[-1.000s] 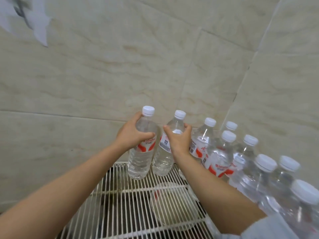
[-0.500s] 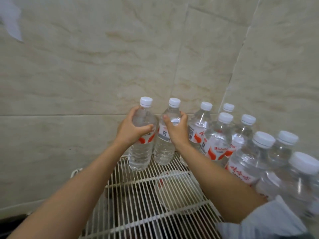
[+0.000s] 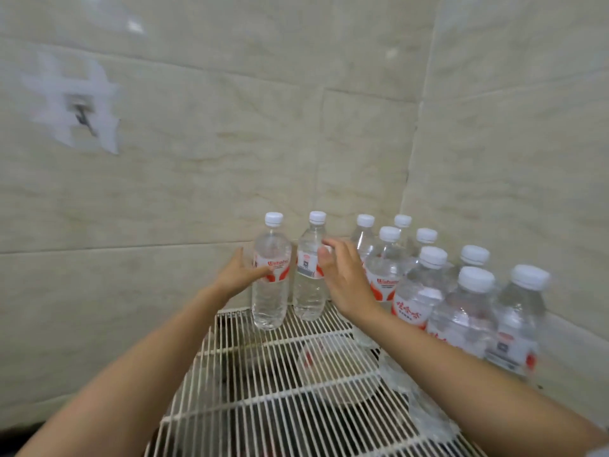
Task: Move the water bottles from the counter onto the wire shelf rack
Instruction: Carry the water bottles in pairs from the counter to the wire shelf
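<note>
Water bottles point(image 3: 271, 278) are stood on the wire shelf rack point(image 3: 263, 394) with the left hand point(image 3: 239, 273) and right hand point(image 3: 342, 280) held open beside them, so more should be fetched next.

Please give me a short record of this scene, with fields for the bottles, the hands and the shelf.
water bottles: ten white caps visible, all upright
left hand: thumb across label of leftmost bottle; grip unclear
right hand: fingers spread, beside second bottle
wire shelf rack: these two bottles stand at its far end
</note>
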